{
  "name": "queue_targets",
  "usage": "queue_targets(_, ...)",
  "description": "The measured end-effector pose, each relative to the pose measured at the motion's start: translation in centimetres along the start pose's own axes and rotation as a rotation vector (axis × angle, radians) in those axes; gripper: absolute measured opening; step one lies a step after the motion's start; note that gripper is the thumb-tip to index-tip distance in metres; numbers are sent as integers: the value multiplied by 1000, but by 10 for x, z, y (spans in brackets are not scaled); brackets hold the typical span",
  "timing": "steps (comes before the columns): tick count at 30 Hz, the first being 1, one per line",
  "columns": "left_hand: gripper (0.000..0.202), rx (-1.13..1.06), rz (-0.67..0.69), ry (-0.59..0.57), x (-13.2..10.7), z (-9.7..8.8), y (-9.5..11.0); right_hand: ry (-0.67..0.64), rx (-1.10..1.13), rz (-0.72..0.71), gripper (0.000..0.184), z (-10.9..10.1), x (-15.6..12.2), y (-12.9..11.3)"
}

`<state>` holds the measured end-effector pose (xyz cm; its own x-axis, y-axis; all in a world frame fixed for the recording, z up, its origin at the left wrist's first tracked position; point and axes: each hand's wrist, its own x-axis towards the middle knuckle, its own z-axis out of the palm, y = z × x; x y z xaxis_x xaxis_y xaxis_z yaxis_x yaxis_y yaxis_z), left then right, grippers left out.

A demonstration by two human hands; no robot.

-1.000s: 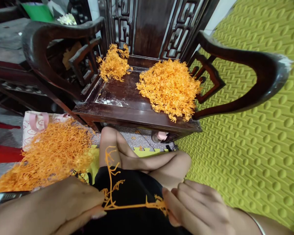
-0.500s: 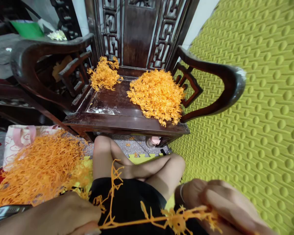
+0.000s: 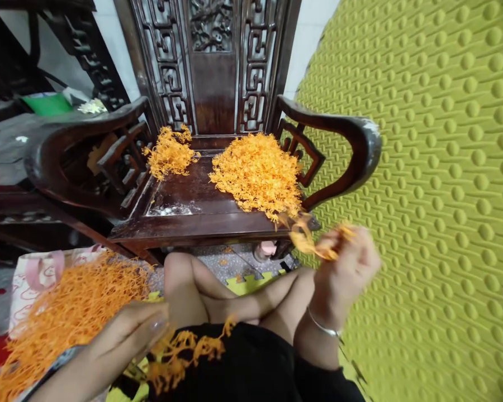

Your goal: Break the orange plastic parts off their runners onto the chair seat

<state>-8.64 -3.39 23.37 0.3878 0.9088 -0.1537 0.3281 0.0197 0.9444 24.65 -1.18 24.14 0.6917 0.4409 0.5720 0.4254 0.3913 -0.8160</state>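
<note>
Against half a second ago, I see my right hand (image 3: 343,268) has risen from low at my lap to just off the front right corner of the carved wooden chair (image 3: 201,218), blurred with motion, its fingers closed around a small clump of orange plastic sprigs (image 3: 308,241) that sits between the hand and the chair's large orange pile (image 3: 257,173). The long strand that then ran level between both hands is no longer stretched; what remains is a ragged orange strand (image 3: 184,349) lying across my black shorts (image 3: 251,363) below the chair's front edge, its long axis running roughly left to right and sagging toward the left. My left hand (image 3: 128,329) rests at that strand's left end with the fingers loosely curled over it; I cannot tell whether they pinch it. The view has also tipped up, showing more of the chair's fretwork back. A smaller orange pile (image 3: 167,156) lies at the seat's back left corner, and a loose heap of orange strands (image 3: 67,301) spreads left of the chair over a pink-handled bag (image 3: 37,268). I can read no writing anywhere.
</note>
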Motion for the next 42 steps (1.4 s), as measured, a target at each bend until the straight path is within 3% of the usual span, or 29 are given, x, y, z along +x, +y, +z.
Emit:
queue_targets(3, 40, -182, -9, -32, 22, 22, -7, -123, 136, 102, 33, 20, -6, 13)
queue_targets(8, 42, -587, -6, 53, 49, 47, -9, -256, 160, 196, 33, 25, -22, 11)
queue_targets(18, 20, -871, 60, 66, 59, 38, -8, -487, 183, 359, 32, 48, -57, 32)
queue_targets(21, 19, -826, 65, 121, 61, 39, -14, -582, 260, 404, 30, 51, -64, 32)
queue_targets(24, 23, -683, 125, 266, 61, 42, -23, -703, 316, 453, 28, 51, -67, 26)
queue_targets(28, 36, -184, 394, 551, 52, 41, -29, -929, 280, 488, 33, 47, -66, 10)
queue_targets(30, 27, 84, 505, 610, 46, 39, -25, -1060, 257, 456, 35, 46, -68, 2)
queue_targets(32, 5, 299, 581, 509, 42, 38, -17, -1143, 252, 390, 36, 48, -71, -5)
queue_targets(34, 29, 425, 595, 260, 43, 40, -10, -1156, 253, 322, 37, 50, -76, -8)
queue_targets(35, 30, 446, 571, 116, 44, 43, -8, -1130, 249, 302, 38, 51, -79, -9)
queue_targets(37, 15, 384, 484, -91, 47, 51, -7, -1038, 233, 288, 39, 50, -84, -9)
queue_targets(42, 36, -10, 292, -347, 45, 80, -13, -719, 143, 295, 35, 28, -88, -5)
